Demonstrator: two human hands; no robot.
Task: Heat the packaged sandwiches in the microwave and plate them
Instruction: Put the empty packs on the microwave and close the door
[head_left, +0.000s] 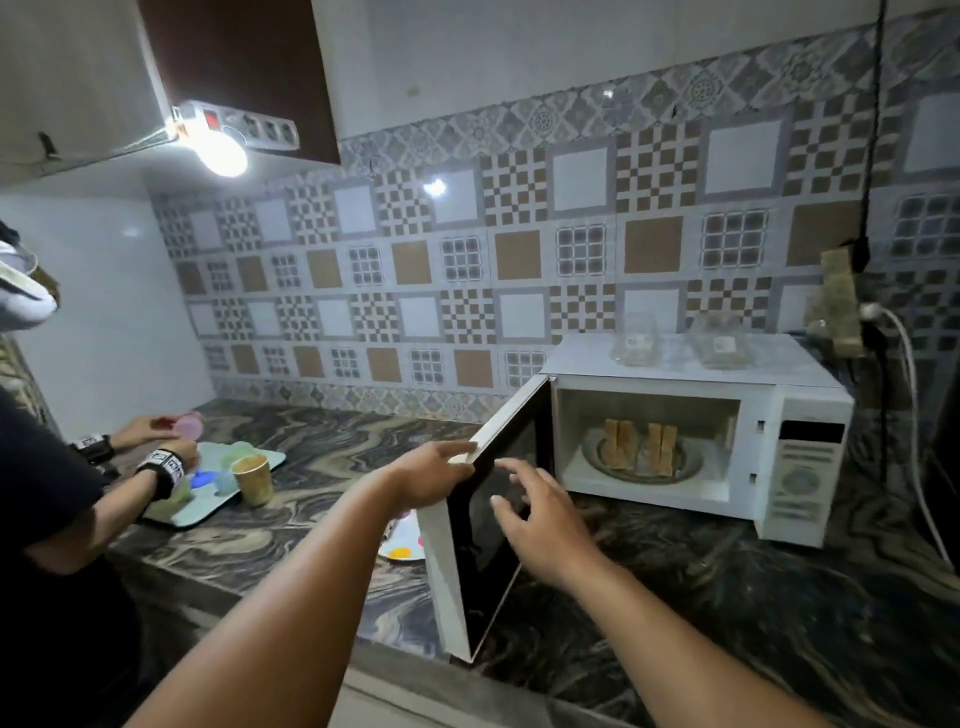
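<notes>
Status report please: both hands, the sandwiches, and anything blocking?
Left hand grips microwave door top edge; right hand open, empty. Sandwiches on plate inside microwave. Door wide open, nothing blocking.

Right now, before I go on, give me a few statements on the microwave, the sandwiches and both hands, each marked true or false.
1. The microwave door is open. True.
2. The sandwiches lie on the counter. False: they stand on a plate inside the microwave.
3. The left hand has its grip on the door's top edge. True.
4. The right hand holds a sandwich. False: it is open and empty, by the door.
5. Two clear packages sit on top of the microwave. True.
</notes>
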